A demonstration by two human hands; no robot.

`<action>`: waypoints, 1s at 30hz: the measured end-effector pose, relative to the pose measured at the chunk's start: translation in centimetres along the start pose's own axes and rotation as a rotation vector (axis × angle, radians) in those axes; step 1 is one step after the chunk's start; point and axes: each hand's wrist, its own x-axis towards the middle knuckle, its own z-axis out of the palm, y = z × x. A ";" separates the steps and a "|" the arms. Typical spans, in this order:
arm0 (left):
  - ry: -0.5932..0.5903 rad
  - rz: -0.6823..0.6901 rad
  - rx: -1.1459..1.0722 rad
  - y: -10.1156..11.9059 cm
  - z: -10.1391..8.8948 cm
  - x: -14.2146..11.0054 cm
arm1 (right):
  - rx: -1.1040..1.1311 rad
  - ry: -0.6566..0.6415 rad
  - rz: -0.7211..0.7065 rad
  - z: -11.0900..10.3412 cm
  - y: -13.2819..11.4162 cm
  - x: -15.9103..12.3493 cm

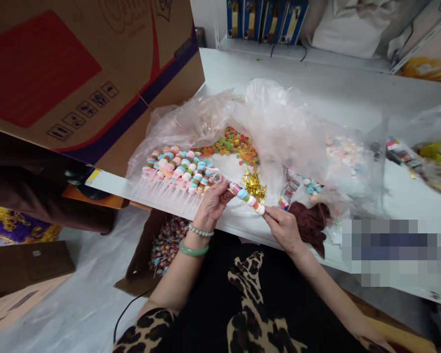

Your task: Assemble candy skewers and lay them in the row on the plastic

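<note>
Both hands grip a candy skewer (pixel 247 197) threaded with pastel round sweets, held level over the white table (pixel 242 230). My left hand (pixel 212 206) wraps its near end, and my right hand (pixel 282 228) pinches the far tip. Gold tinsel (pixel 254 185) sprouts from the skewer's middle. Just beyond my left hand lie rows of finished candy skewers (pixel 176 169). Behind them is a heap of coloured ring candies (pixel 231 144) inside a clear plastic bag (pixel 279 117). A brown cloth (pixel 310 223) lies beside my right hand.
A large cardboard box (pixel 77 73) overhangs the table's left side. Lollipops fill a box (pixel 167 242) on the floor below the table edge. Plastic bags with more sweets (pixel 422 157) lie to the right, and blue binders (pixel 268 19) stand at the back.
</note>
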 end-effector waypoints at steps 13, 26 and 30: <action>-0.080 -0.028 0.252 -0.5 0.0 -1.1 | 0.827 -0.401 0.754 1.1 -0.2 0.9; -0.004 0.053 0.170 -3.0 0.5 -1.2 | 0.160 0.064 0.190 4.0 -0.1 0.9; 0.018 0.037 0.146 -3.8 0.3 -1.3 | 0.686 -0.234 0.539 4.3 -0.3 1.7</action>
